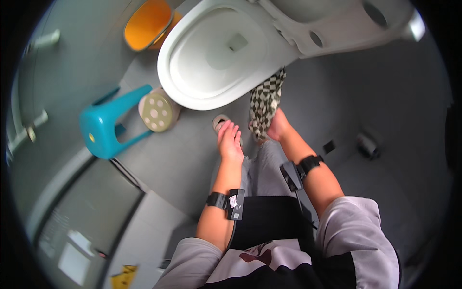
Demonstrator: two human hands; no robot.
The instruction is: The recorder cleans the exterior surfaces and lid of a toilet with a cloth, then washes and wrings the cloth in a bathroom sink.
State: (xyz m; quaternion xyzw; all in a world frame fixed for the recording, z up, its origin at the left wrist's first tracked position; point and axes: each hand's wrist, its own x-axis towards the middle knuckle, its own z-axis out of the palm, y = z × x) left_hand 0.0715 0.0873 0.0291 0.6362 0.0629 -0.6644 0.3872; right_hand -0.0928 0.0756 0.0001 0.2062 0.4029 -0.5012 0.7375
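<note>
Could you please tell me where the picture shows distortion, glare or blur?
Head view: the fisheye bends edges toward the black rim; head view: glare at the upper-right end of the toilet; head view: the grey object on the dark floor at right looks blurred, while the cloth is clearer.

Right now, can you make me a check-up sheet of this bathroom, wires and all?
Surface: gray floor
Things: checkered cloth in the right hand, beside the toilet; can't tell if they touch
Clutter: blue stool, spotted round tub, orange bin; a blurry small thing on the right
Hands: left hand open, nothing seen in it; right gripping the cloth
Cables: thin black cable from the left forearm box
Surroundings: white rail, far left
</note>
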